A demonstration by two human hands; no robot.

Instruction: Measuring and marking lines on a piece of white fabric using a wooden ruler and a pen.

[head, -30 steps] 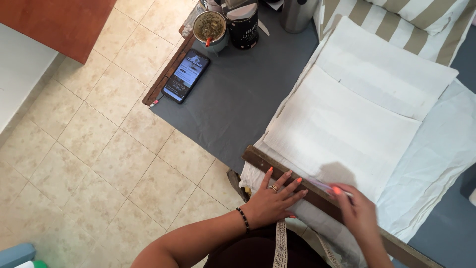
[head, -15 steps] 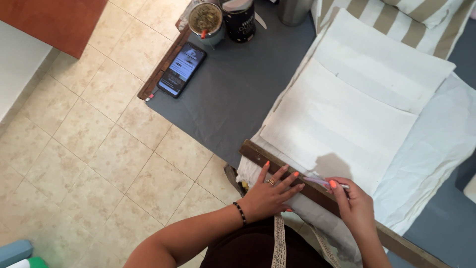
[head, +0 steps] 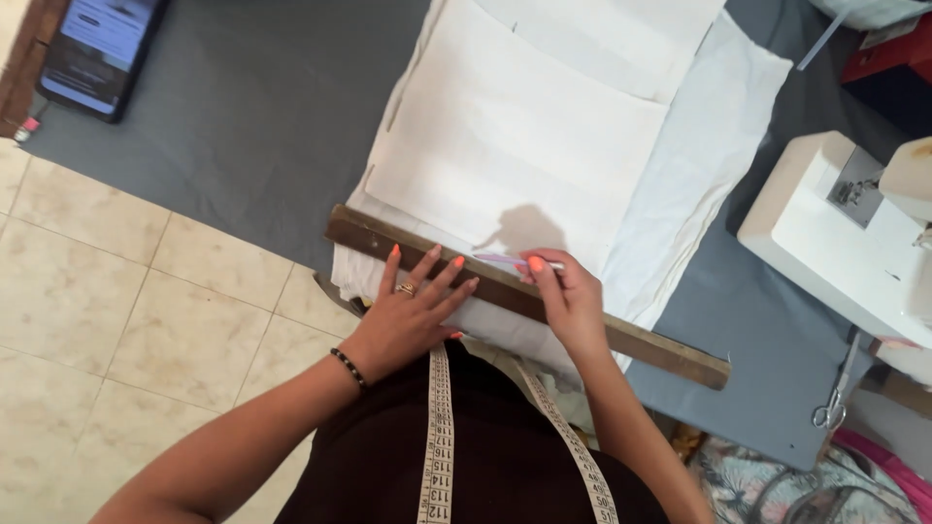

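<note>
On the grey surface (head: 243, 126) | left hand (head: 413, 315) is pressing flat, fingers spread, on the wooden ruler (head: 660, 349) | right hand (head: 568, 296) is pinching a pen (head: 510, 260) on white cloth (head: 524, 146) | best: ruler pressed firmly, pen against its edge

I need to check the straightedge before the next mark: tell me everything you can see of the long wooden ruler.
The wooden ruler is a long, flat, dark brown strip, worn-looking. It lies slantwise across the near edge of the white fabric on the grey table cover, its right end reaching past the cloth. The left hand presses flat on it, fingers spread; the right hand holds a slim marking tool along its far edge.
</note>
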